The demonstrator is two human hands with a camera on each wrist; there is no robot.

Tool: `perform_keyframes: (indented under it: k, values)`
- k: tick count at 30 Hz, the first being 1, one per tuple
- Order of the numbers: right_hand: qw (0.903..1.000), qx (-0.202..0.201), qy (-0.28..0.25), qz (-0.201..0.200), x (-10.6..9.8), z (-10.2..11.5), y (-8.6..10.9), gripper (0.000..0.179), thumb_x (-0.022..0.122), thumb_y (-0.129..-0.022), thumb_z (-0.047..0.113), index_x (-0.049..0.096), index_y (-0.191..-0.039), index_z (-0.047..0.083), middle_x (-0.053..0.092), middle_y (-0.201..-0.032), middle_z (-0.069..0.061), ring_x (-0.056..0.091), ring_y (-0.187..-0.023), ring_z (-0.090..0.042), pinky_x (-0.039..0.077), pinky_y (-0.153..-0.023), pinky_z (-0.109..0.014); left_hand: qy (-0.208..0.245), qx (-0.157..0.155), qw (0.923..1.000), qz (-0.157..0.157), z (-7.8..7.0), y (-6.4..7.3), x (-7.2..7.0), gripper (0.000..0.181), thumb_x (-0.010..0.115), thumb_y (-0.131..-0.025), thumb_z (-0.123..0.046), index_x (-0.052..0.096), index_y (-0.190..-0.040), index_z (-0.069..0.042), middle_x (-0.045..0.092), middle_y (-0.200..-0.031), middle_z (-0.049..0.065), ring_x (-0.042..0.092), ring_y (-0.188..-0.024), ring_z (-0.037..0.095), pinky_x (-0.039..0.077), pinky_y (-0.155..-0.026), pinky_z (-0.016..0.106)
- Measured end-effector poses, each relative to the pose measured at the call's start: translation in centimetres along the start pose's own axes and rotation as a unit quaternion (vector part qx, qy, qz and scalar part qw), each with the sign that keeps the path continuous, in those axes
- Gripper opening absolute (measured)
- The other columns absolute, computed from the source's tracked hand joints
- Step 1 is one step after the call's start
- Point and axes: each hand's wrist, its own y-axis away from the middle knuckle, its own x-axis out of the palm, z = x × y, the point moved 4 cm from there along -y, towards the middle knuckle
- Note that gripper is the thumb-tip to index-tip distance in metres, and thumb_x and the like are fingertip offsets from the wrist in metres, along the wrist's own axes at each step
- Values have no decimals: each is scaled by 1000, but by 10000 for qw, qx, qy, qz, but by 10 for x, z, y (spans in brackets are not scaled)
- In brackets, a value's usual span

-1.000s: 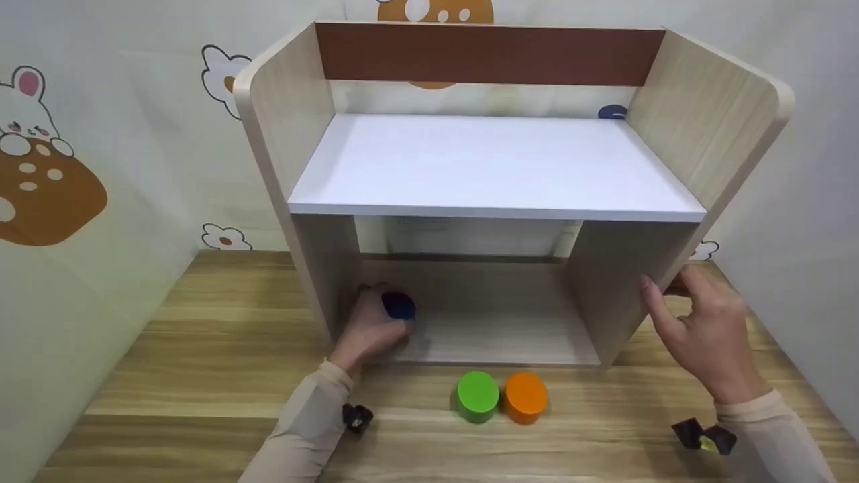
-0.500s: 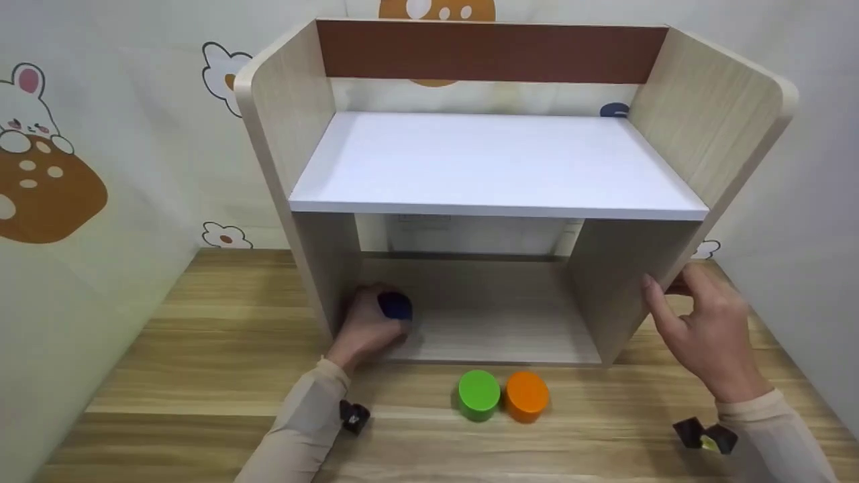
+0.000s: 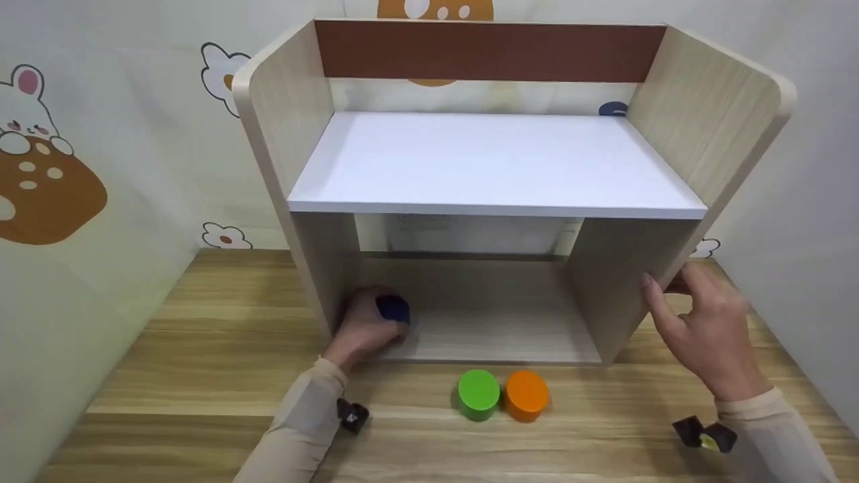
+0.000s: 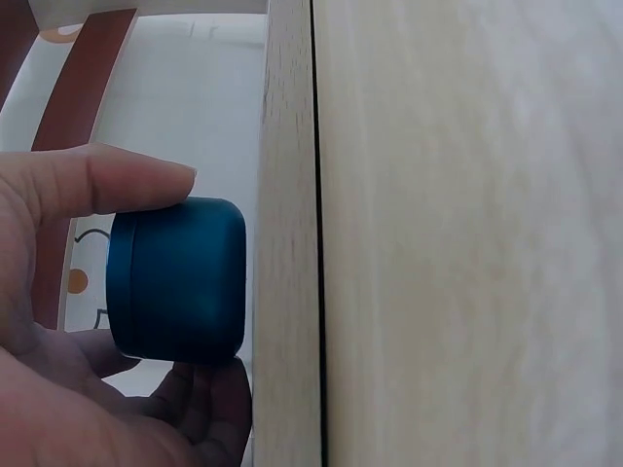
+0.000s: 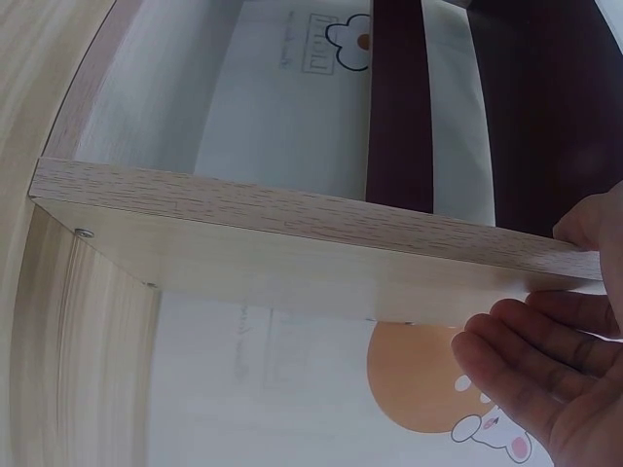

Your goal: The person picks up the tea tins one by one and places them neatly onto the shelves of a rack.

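Observation:
My left hand (image 3: 366, 325) reaches into the lower compartment of a wooden desktop shelf (image 3: 496, 168) at its left side. It holds a small blue round canister (image 4: 180, 280), thumb on one side and fingers curled round the other. In the left wrist view the canister lies close to the light wooden edge of the shelf's bottom board. My right hand (image 3: 708, 329) pinches the front edge of the right side panel (image 5: 292, 219), thumb inside and index finger outside, its other fingers loosely extended. On the table before the shelf stand a green canister (image 3: 478, 394) and an orange canister (image 3: 527, 396), side by side.
The shelf has a white upper board (image 3: 500, 161) and a brown back strip (image 3: 490, 52). Beneath it is a wood-grain table (image 3: 201, 376). Patterned walls (image 3: 161, 121) rise behind and on both sides.
My left hand has shifted slightly left inside the lower compartment, carrying the blue canister. The right hand keeps its place on the side panel.

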Motion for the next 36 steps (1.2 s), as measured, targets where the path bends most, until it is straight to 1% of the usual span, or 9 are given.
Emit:
perform_keyframes:
  k: [5, 10, 15, 20, 22, 26, 29, 32, 36]
  values:
    - [10000, -6, 18, -10, 0, 0, 0, 30, 76, -91, 5, 69, -117, -8, 76, -100, -21, 76, -81, -40, 33, -86, 4, -107, -14, 9999, 22, 1, 0, 0, 56, 77, -64, 1, 68, -119, 8, 69, -120, 22, 61, -119, 39, 45, -110, 54]
    - [9999, -77, 36, -65, 0, 0, 0, 28, 76, -91, 4, 69, -116, -8, 76, -99, -20, 75, -79, -39, 34, -85, 4, -156, 26, 9999, -3, 1, 1, 0, 53, 77, -63, 1, 69, -116, 7, 70, -115, 21, 62, -115, 38, 47, -108, 54]
    - [9998, -111, 55, -172, 1, -2, 0, 25, 77, -89, 4, 70, -111, -7, 76, -96, -17, 74, -77, -37, 35, -85, 2, -7, -90, 9999, 77, 0, 1, 1, 52, 74, -61, 2, 70, -113, 4, 69, -112, 17, 61, -111, 34, 48, -105, 51]
    - [9999, -86, 62, -119, 1, -1, 0, 26, 76, -90, 4, 70, -113, -8, 76, -97, -19, 74, -78, -37, 35, -85, 3, 50, 32, 9999, 96, -4, 2, -1, 54, 74, -58, 3, 69, -112, 3, 69, -110, 16, 62, -107, 32, 49, -101, 47]
    - [9999, -66, 53, -87, 0, -1, 0, 27, 76, -90, 4, 69, -114, -8, 76, -97, -20, 75, -78, -38, 34, -85, 4, 72, 63, 9999, 91, -6, 3, -2, 56, 74, -59, 4, 68, -114, 4, 70, -112, 17, 62, -109, 33, 50, -100, 47]
    - [10000, -37, 34, -59, 0, 0, 0, 28, 76, -91, 4, 69, -115, -8, 75, -98, -21, 75, -79, -39, 33, -85, 4, 264, 122, 9996, 44, -13, 5, -6, 60, 76, -61, 5, 66, -120, 6, 71, -116, 20, 64, -112, 35, 50, -102, 47]
    - [10000, -29, 31, -59, 0, 0, 0, 28, 76, -91, 4, 69, -114, -8, 75, -98, -21, 75, -78, -39, 34, -85, 4, 313, 259, 9992, 11, -21, 8, -10, 59, 76, -64, 4, 64, -122, 7, 71, -118, 22, 64, -114, 37, 50, -103, 50]
    - [10000, -43, 39, -71, 0, 0, 0, 27, 76, -90, 4, 69, -113, -8, 75, -97, -20, 75, -78, -39, 34, -85, 4, 171, 387, 9991, 51, -30, 10, -13, 59, 77, -68, 2, 64, -125, 7, 68, -123, 25, 63, -117, 38, 49, -106, 52]
    - [9999, -63, 44, -81, 0, 0, 0, 27, 76, -90, 4, 69, -113, -8, 75, -97, -20, 75, -78, -38, 34, -85, 4, -62, 635, 9979, 56, -41, 15, -14, 61, 75, -70, -1, 64, -129, 7, 66, -126, 25, 62, -119, 39, 49, -106, 53]
